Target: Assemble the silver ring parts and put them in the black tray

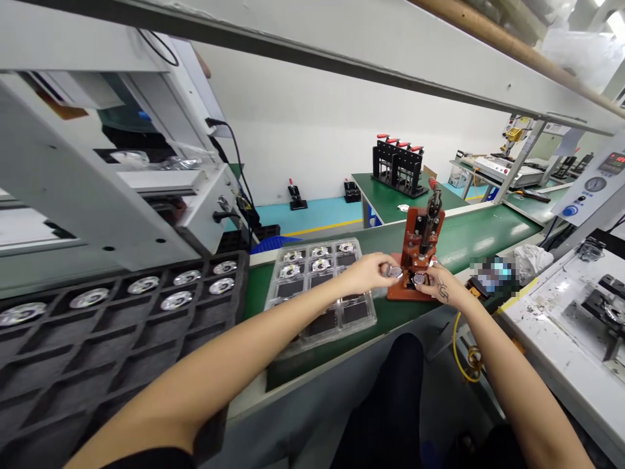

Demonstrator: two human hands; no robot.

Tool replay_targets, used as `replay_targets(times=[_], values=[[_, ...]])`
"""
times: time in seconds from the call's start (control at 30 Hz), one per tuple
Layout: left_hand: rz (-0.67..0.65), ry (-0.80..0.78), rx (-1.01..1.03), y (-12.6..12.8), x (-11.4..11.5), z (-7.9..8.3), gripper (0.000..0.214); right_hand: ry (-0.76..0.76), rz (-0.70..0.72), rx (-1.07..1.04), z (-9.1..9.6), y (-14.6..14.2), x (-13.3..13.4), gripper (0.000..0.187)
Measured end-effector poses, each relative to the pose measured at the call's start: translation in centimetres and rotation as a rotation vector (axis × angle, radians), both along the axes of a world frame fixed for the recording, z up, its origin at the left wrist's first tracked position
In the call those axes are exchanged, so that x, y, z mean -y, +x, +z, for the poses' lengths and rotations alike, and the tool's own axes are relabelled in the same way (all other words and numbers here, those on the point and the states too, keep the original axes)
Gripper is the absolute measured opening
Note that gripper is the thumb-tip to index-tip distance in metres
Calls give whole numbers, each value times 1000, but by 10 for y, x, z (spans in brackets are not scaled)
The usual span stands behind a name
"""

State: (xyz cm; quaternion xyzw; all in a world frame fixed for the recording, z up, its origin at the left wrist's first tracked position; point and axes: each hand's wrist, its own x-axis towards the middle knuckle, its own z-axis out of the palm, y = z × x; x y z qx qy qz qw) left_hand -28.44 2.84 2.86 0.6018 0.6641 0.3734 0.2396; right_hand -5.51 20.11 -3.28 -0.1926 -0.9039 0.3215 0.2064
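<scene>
Metal disc (393, 271): pinched in the fingertips of the left hand (370, 272), just left of the red clamp fixture (422, 242), which stands upright on the green bench (488, 233). The right hand (442, 287) is nearer and rests on the fixture's base, fingers curled at the seated part (418, 280); whether it grips cannot be told. The clear tray (319, 281) lies to the left.

We reach our left grip (371, 270) toward two o'clock, fingers pinched tight, and our right grip (442, 286) toward eleven o'clock, knuckles-up.
</scene>
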Motion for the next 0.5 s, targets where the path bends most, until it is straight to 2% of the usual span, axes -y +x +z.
replay_targets(times=[0.13,0.23,0.3,0.4,0.5], values=[[57,13,122,-32,38,19,47,36,65,35,10,-13,4,35],[121,26,445,-48,68,29,53,64,34,54,18,-5,8,28],[197,63,616,-58,94,35,55,83,-13,50,29,8,6,26],[330,143,601,-75,139,47,54,118,-145,-29,67,20,-14,59],[473,216,402,-95,182,59,57,161,-306,-213,126,-5,-45,88]])
